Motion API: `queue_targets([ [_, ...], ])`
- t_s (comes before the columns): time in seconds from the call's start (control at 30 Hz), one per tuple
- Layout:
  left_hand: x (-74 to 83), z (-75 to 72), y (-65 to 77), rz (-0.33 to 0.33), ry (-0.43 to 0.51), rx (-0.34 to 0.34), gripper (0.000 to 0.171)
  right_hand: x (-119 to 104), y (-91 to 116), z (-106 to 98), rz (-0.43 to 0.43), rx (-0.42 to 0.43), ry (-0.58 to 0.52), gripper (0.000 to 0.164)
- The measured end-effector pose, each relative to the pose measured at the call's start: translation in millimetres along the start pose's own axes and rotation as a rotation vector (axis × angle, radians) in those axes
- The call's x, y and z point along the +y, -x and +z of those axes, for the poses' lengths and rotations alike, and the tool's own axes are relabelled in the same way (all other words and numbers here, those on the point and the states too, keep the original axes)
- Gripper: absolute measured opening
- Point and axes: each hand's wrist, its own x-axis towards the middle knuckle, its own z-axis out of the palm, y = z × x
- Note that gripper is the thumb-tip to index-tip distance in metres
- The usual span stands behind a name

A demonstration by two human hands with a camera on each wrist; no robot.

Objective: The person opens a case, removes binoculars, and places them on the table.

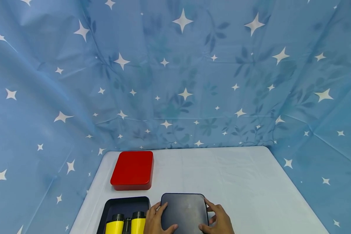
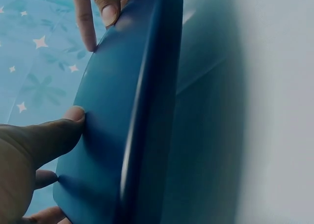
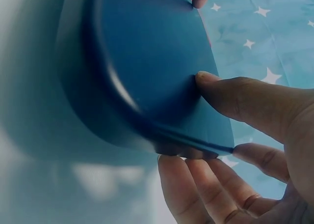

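Observation:
A dark square tin (image 1: 185,213) with rounded corners is between my two hands at the front of the table. My left hand (image 1: 158,221) grips its left side, thumb on the top face and fingers along the edge. On the opposite side my right hand (image 1: 219,217) holds it, thumb on top; the right wrist view shows the fingers (image 3: 216,184) against the side wall. In the left wrist view the smooth tin (image 2: 115,101) casts a shadow on the white cloth. Whether it rests on the table or is raised, I cannot tell.
Just left of my left hand stands an open black tray (image 1: 105,211) with yellow-and-black binoculars (image 1: 138,224) in it. A red square tin (image 1: 133,169) lies farther back on the left. White cloth (image 1: 251,182) covers the table; a blue star-patterned curtain (image 1: 193,71) surrounds it.

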Motion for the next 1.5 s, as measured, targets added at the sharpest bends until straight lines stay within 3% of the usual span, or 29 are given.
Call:
queue_targets([
  [0.73,-2.6,24.3,-0.5,0.018,0.078,-0.014,0.083,27.2,-4.6,1.8,0.013,-0.013,-0.007,0.093],
  [0.97,-6.1,32.0,0.1,0.04,0.06,-0.014,0.079,36.0,-5.5,4.6,0.013,-0.017,-0.015,0.094],
  [1.2,-10.5,42.2,0.6,0.069,0.028,0.033,0.079,40.6,-7.1,4.8,0.015,-0.02,0.005,0.093],
  [1.5,-13.5,45.7,0.6,0.082,0.025,0.039,0.079,39.2,-8.1,5.6,0.004,-0.018,0.087,0.089],
])
